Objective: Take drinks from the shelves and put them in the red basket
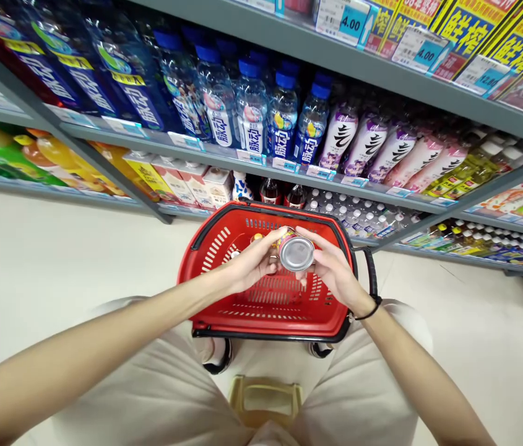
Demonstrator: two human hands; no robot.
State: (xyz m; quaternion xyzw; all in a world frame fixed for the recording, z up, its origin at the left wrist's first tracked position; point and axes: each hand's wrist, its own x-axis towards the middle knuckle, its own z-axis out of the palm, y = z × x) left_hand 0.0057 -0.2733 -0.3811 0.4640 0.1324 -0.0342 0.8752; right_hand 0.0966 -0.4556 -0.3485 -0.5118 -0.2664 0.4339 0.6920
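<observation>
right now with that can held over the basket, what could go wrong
The can could slip from between the left hand and right hand and drop into the red basket below, perhaps getting dented. The black wristband might also catch on the black handle jutting out near it.

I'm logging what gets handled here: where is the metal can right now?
In the head view, the metal can is just right of centre, held between the left hand and right hand, above the red basket.
</observation>
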